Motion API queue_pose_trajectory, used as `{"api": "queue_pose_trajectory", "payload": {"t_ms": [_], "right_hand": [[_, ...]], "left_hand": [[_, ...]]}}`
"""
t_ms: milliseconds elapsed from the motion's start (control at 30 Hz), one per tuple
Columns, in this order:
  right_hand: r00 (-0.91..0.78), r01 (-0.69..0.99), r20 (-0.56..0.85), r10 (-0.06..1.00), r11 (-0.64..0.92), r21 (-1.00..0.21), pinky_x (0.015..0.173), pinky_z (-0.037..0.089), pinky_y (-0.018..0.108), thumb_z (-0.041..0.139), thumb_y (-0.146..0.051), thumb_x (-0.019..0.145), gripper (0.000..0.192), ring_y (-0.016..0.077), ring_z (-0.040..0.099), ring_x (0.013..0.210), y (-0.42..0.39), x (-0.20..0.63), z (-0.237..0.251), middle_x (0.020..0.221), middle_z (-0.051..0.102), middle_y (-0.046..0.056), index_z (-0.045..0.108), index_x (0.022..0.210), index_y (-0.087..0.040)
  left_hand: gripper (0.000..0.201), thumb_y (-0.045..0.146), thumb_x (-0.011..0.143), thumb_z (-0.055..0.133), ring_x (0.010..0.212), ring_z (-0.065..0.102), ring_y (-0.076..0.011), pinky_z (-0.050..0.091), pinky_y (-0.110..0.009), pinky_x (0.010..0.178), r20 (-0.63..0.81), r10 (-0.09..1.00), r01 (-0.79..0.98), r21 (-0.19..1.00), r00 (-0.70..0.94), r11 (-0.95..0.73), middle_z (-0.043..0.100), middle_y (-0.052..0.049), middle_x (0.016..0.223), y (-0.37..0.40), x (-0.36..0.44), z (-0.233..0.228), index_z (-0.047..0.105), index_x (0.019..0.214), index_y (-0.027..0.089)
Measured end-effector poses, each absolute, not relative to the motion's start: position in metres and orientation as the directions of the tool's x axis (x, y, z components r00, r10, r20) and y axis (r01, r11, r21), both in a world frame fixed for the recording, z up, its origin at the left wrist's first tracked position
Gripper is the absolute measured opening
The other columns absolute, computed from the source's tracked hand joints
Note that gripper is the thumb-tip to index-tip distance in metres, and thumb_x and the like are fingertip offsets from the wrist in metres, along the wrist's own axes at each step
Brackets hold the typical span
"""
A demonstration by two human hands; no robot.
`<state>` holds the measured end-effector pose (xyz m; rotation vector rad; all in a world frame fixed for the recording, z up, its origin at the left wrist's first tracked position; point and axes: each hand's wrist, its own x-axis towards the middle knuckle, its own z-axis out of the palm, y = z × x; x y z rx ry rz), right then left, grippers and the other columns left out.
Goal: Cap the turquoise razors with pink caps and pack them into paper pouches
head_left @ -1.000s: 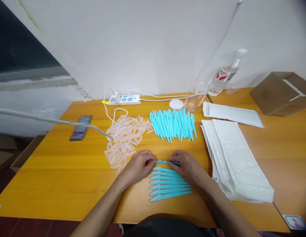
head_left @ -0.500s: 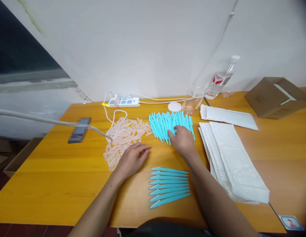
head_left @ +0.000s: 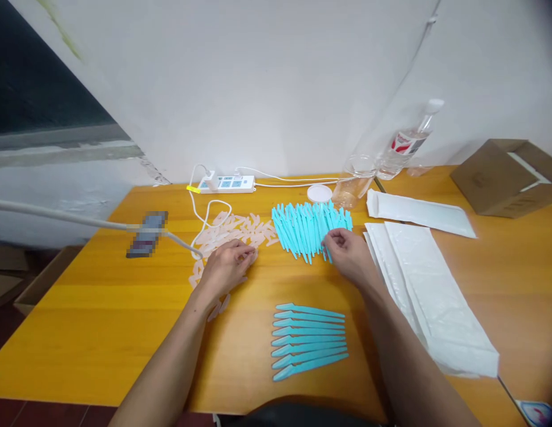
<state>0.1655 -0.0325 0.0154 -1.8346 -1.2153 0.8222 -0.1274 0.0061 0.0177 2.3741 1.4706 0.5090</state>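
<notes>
Left hand [head_left: 228,267] over slim pale-pink plastic slips [head_left: 227,230] and right hand [head_left: 349,252] at long turquoise plastic sticks [head_left: 305,228], grips I can't make out, seem mid-pick, next needing pieces aligned.

The left hand [head_left: 229,264] is over scattered pale pink pieces [head_left: 222,228], fingertips drawn together; the right hand [head_left: 349,255], fingers curled, is at the right side of a turquoise pile [head_left: 300,228]. Whether either grips anything is unclear. Nearer on the wooden surface [head_left: 124,320] lies a spaced row of turquoise sticks [head_left: 309,340], left of white envelopes [head_left: 454,302].
</notes>
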Motion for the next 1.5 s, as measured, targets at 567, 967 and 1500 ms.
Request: {"api": "queue_pose_trajectory", "payload": {"t_ms": [567, 967, 1500], "right_hand": [[-0.097, 0.385, -0.372, 0.923, -0.31, -0.87, 0.052, 0.023, 0.026, 0.044, -0.066, 0.092, 0.06, 0.0134, 0.033, 0.053, -0.096, 0.153, -0.001, 0.053, 0.04, -0.004, 0.077, 0.098, -0.017], [-0.144, 0.407, -0.369, 0.918, -0.285, -0.868, 0.055, 0.032, 0.026, 0.046, -0.065, 0.091, 0.058, 0.0162, 0.043, 0.06, -0.095, 0.159, -0.003, 0.059, 0.053, -0.001, 0.079, 0.093, -0.018], [-0.354, 0.346, -0.462, 0.813, -0.345, -0.872, 0.046, 0.015, 0.025, 0.042, -0.074, 0.091, 0.064, 0.0093, 0.021, 0.047, -0.099, 0.161, 0.007, 0.052, 0.025, -0.008, 0.073, 0.091, -0.018]], "left_hand": [[0.019, 0.023, 0.097, 0.051, 0.091, 0.063, -0.0255, 0.043, -0.039, 0.084, 0.052, 0.837, 0.795, 0.285, 0.545, -0.535, 0.071, -0.009, 0.094, -0.014, -0.108, 0.006, 0.069, 0.099, 0.021], [0.022, 0.035, 0.1, 0.051, 0.083, 0.064, -0.0176, 0.047, -0.027, 0.073, -0.023, 0.853, 0.567, 0.757, 0.521, -0.326, 0.071, -0.005, 0.095, -0.025, -0.11, 0.008, 0.068, 0.101, 0.02], [0.026, 0.04, 0.096, 0.057, 0.081, 0.061, -0.0166, 0.048, -0.026, 0.072, -0.14, 0.832, 0.45, 0.882, 0.536, -0.142, 0.071, -0.004, 0.089, -0.043, -0.112, 0.013, 0.071, 0.098, 0.017]]}}
